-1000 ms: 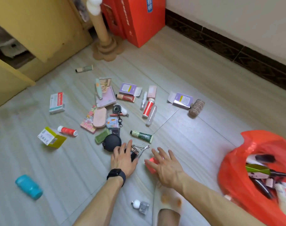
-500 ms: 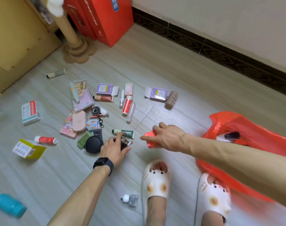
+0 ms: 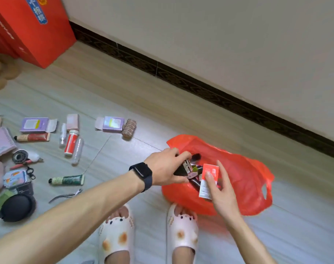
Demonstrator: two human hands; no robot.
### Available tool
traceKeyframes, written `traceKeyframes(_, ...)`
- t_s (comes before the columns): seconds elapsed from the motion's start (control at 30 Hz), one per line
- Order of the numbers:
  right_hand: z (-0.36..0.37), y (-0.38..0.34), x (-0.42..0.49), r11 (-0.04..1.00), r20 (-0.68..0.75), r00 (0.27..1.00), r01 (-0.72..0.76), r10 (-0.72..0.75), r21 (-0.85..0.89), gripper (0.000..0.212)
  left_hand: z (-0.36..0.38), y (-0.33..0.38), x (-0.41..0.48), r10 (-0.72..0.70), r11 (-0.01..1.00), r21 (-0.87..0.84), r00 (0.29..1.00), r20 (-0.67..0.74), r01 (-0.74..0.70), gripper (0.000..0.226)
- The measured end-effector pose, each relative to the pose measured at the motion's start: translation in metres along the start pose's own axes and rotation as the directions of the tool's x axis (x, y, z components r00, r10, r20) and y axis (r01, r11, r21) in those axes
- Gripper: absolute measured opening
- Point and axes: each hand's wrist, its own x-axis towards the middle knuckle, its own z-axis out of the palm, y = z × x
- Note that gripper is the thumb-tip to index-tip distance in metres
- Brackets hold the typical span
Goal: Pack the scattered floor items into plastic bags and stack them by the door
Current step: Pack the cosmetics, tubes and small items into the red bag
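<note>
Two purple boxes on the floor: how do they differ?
The left purple box lies beside a pink box, above a red-and-tan tube; the right purple box touches a brown ribbed roll. The left box's open flap points right; the right box's flap points left. The right box lies nearer the red bag. Both lie flat, label up, one end open, untouched by either hand.

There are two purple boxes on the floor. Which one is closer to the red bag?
The purple box beside the brown roll is closer to the red bag. The other purple box lies farther left, above the red and tan tube.
</note>
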Motion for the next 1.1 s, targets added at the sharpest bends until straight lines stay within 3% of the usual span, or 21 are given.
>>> traceKeyframes(0.1,-0.022,0.027,-0.008,0.987,-0.111,0.982,-0.143,0.150,0.071,0.051,0.021,0.023,0.038,0.149,0.980,0.109,0.980,0.134,-0.164,0.068)
traceKeyframes(0.2,-0.033,0.046,0.002,0.972,-0.142,0.962,-0.230,0.234,0.040,0.053,0.046,0.034,0.067,0.154,0.976,0.132,0.976,0.155,-0.175,0.065)
traceKeyframes(0.3,-0.039,0.056,0.020,0.966,-0.144,0.972,-0.205,0.183,-0.155,0.059,0.070,0.025,0.079,0.076,0.986,0.139,0.987,0.144,-0.096,0.071)
traceKeyframes(0.37,-0.040,0.059,0.030,0.939,-0.084,0.992,-0.114,0.091,-0.324,0.064,0.088,0.012,0.072,0.091,0.962,0.236,0.976,0.197,-0.138,0.094)
traceKeyframes(0.47,-0.039,0.074,0.048,0.810,0.056,0.998,0.004,0.036,-0.587,0.071,0.105,-0.008,0.055,0.176,0.828,0.483,0.951,0.256,-0.283,0.113)
traceKeyframes(0.6,-0.037,0.080,0.068,0.498,0.159,0.936,-0.019,0.314,-0.867,0.072,0.087,-0.018,0.034,0.242,0.787,0.538,0.953,0.181,-0.301,0.120)
traceKeyframes(0.67,-0.030,0.068,0.061,0.451,0.203,0.930,0.047,0.305,-0.891,0.068,0.075,-0.017,0.020,0.202,0.844,0.488,0.975,0.094,-0.222,0.115)
traceKeyframes(0.77,-0.018,0.038,0.042,0.396,0.340,0.925,0.252,0.169,-0.883,0.075,0.057,-0.021,-0.013,-0.039,0.943,0.328,0.998,-0.045,0.052,0.105)
traceKeyframes(0.83,-0.011,0.014,0.033,0.407,0.407,0.908,0.335,0.103,-0.850,0.074,0.048,-0.030,-0.042,-0.207,0.946,0.226,0.969,-0.134,0.234,0.101)
traceKeyframes(0.93,0.004,-0.028,0.022,0.418,0.508,0.861,0.470,-0.022,-0.777,0.072,0.041,-0.053,-0.100,-0.446,0.874,0.150,0.886,-0.128,0.462,0.094)
traceKeyframes(1.1,0.049,-0.111,0.003,0.278,0.688,0.683,0.730,-0.247,-0.625,0.069,0.048,-0.094,-0.218,-0.723,0.671,0.113,0.681,-0.114,0.732,0.092)
